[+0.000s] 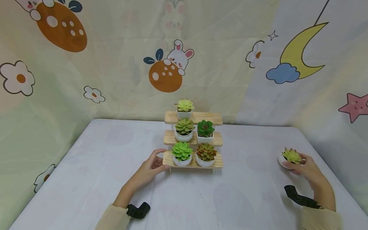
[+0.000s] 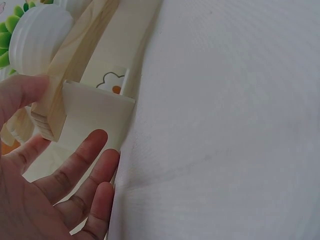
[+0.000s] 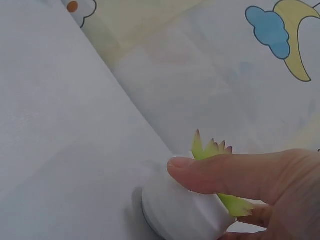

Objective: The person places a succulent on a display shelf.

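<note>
A three-tier wooden plant stand (image 1: 193, 164) with white supports carries several small potted succulents in the head view. One light green succulent (image 1: 185, 104) stands on the top tier, with two on each lower tier. My left hand (image 1: 147, 170) holds the left end of the lowest board (image 2: 82, 45) between thumb and index finger; the other fingers are spread below it in the left wrist view. Far to the right, my right hand (image 1: 310, 169) grips a yellow-green succulent (image 1: 291, 156) by its round white pot (image 3: 175, 207), thumb across the pot. The pot's underside is hidden.
A white cloth covers the table (image 1: 230, 198). Behind and at both sides hangs a printed fabric backdrop (image 1: 218, 64) with a rabbit, flowers and a moon. Black bands (image 1: 138, 210) with camera mounts sit on both wrists.
</note>
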A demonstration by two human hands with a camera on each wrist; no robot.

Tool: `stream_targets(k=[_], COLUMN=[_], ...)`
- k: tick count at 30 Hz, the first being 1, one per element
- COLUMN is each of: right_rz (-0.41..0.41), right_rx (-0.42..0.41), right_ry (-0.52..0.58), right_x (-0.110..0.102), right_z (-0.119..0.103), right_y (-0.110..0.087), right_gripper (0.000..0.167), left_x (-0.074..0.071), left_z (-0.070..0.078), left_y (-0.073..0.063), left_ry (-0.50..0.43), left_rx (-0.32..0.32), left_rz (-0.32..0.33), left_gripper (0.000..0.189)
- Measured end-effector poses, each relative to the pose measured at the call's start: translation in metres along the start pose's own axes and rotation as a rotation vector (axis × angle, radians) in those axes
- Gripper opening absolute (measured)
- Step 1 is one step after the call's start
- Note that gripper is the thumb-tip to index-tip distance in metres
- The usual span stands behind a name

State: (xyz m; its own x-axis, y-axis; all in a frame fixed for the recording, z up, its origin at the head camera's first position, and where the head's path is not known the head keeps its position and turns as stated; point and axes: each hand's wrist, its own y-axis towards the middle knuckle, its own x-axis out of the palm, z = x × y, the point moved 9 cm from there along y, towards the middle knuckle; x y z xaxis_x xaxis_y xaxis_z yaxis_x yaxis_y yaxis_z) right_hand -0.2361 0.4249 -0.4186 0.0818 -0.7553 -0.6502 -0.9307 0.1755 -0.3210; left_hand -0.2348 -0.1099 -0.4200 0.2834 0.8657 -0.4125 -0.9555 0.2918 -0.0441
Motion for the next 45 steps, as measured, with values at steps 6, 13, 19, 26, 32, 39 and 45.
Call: stream_targets(k=[6,13,19,26,32,39,45], right_rz=[0.019,0.048,0.093,0.128,0.148,0.183,0.217], right_rx=[-0.008,0.025,0.044,0.093,0.124,0.117,0.07], right_ry=[-0.037,-0.039,-0.049,-0.023,0.014,0.03,-0.001], right_x=[0.001,0.002,0.002,0.002,0.001,-0.003,-0.008], right_z=[-0.002,0.003,0.003,0.007,0.005,-0.002,0.026], right_y=[-0.001,0.002,0.001,0.001,-0.002,-0.001,0.036], right_gripper=[0.092,0.092,0.09,0.097,0.106,0.109,0.118], left_x=[-0.001,0.0,0.001,0.001,0.0,0.0,0.001], left_z=[0.001,-0.002,-0.005,-0.002,-0.003,-0.001,-0.002], left_y=[-0.001,0.0,0.001,-0.001,0.0,-0.001,0.0], left_ry=[-0.003,0.004,0.005,-0.006,0.001,-0.005,-0.007], left_rx=[0.007,-0.005,-0.017,-0.002,-0.004,0.004,-0.007], left_rz=[-0.002,-0.002,0.005,-0.005,-0.005,-0.008,-0.005], left_gripper=[0.058,0.058,0.058,0.057,0.056,0.057,0.058])
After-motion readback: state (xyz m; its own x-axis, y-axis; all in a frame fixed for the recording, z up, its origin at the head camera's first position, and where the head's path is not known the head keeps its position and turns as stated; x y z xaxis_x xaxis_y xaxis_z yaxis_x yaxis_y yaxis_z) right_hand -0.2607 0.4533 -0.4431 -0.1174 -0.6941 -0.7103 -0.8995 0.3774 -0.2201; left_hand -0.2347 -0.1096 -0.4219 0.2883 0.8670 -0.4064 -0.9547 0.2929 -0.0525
